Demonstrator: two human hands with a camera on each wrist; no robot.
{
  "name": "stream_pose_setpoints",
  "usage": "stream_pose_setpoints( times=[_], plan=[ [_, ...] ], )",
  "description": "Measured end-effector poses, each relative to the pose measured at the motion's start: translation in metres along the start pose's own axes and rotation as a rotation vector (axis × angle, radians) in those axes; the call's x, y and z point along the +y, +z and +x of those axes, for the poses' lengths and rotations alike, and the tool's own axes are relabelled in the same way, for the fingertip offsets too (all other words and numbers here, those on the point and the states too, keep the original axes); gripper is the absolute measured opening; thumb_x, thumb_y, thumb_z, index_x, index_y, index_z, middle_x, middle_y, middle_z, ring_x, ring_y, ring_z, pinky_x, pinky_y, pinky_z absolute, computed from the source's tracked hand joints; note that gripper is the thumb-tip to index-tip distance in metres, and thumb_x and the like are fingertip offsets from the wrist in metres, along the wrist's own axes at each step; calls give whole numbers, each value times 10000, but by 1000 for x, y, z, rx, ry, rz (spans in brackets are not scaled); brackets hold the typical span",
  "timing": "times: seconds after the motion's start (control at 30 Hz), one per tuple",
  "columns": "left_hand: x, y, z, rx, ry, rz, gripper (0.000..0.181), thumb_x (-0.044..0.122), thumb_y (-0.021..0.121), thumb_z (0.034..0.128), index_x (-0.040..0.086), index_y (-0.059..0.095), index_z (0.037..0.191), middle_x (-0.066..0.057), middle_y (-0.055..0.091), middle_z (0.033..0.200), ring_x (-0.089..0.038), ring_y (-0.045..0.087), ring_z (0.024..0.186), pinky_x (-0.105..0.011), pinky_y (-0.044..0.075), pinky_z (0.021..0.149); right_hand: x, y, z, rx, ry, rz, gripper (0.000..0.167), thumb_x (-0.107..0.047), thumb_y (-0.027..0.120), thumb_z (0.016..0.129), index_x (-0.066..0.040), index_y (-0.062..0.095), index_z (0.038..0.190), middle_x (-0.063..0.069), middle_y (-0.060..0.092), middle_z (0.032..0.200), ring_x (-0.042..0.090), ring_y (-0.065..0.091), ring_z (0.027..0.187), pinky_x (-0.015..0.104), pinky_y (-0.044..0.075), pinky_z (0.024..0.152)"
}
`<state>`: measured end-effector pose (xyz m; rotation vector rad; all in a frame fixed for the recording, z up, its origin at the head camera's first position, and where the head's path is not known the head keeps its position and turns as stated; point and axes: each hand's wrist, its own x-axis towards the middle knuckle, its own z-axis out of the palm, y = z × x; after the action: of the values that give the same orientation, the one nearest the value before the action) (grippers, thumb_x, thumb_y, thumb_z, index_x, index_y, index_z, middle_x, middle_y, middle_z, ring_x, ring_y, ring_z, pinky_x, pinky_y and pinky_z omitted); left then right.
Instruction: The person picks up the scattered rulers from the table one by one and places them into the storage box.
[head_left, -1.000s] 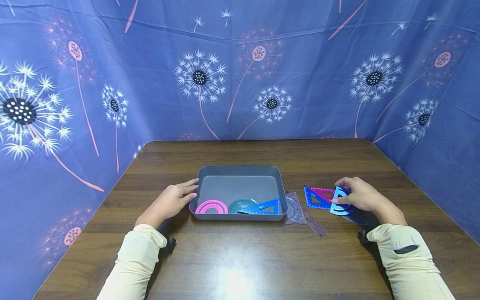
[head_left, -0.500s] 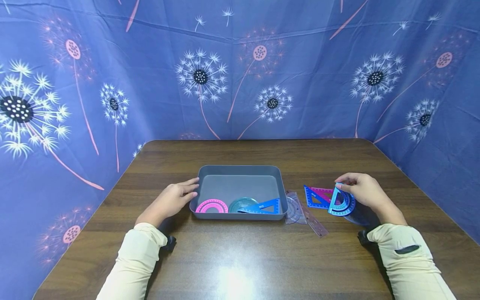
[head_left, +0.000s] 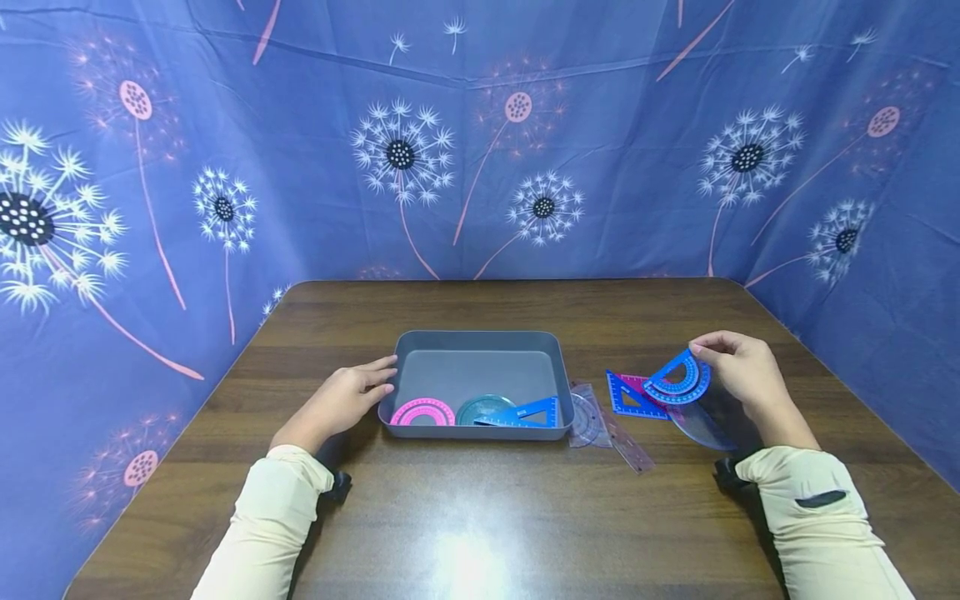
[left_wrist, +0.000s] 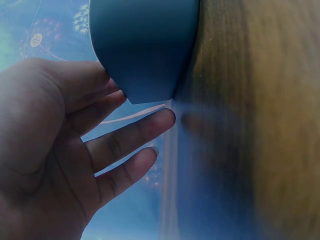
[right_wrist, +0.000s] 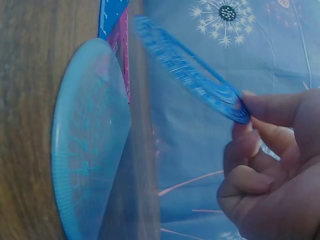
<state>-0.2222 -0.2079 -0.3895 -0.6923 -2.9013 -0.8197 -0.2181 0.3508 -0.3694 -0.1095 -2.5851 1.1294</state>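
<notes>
My right hand (head_left: 742, 371) pinches a blue protractor (head_left: 678, 379) by one corner, tilted above the table; the right wrist view shows the thumb and fingertips on the protractor's end (right_wrist: 195, 75). Under it lie a blue set square (head_left: 630, 398), a pink one partly covered, and a clear protractor (head_left: 705, 427). My left hand (head_left: 337, 404) rests its fingertips against the left wall of the grey tray (head_left: 472, 432), fingers spread, also in the left wrist view (left_wrist: 60, 125). In the tray are a pink protractor (head_left: 423, 410), a green round piece (head_left: 483, 406) and a blue set square (head_left: 536, 411).
Right beside the tray, a clear set square (head_left: 592, 421) and a clear ruler (head_left: 630, 446) lie on the wooden table (head_left: 480, 508). A blue curtain (head_left: 465, 167) with dandelion prints hangs behind the table and at both sides.
My right hand has moved up and slightly right with the blue protractor, which has turned and uncovered the clear protractor below. My left hand keeps its place at the tray.
</notes>
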Motion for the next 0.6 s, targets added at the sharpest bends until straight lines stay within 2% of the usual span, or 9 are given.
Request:
stream_pose_setpoints(
  times=[0.13, 0.33, 0.47, 0.6],
  plan=[
    [0, -1, 1, 1, 1, 5, 388, 166, 590, 1012, -11, 591, 1358, -86, 480, 1506, -351, 436, 1377, -552, 349, 1117, -2, -1, 1, 84, 2, 115, 332, -216, 617, 999, 75, 652, 1153, -148, 609, 785, 8, 573, 661, 193, 534, 561],
    [0, 0, 2, 6, 5, 2, 387, 167, 587, 1014, -7, 591, 1359, -85, 484, 1504, -352, 439, 1376, -555, 350, 1116, -7, 4, 2, 145, -27, 262, 262, -138, 650, 976, 92, 643, 1102, -145, 632, 771, -19, 614, 639, 136, 546, 585],
    [0, 0, 3, 8, 13, -3, 385, 163, 592, 1011, -11, 594, 1354, -92, 490, 1498, -351, 440, 1375, -555, 352, 1115, -17, 9, -1, 146, -40, 297, 235, -139, 669, 965, 69, 654, 1072, -128, 647, 756, 0, 623, 622, 130, 531, 562],
    [-1, -1, 2, 0, 13, -6, 393, 170, 590, 1012, -12, 588, 1360, -92, 484, 1503, -351, 435, 1380, -558, 353, 1114, -31, 17, -6, 130, -69, 278, 230, -179, 691, 955, 31, 675, 1046, -101, 665, 747, 52, 622, 631, 150, 516, 541]
  ],
)
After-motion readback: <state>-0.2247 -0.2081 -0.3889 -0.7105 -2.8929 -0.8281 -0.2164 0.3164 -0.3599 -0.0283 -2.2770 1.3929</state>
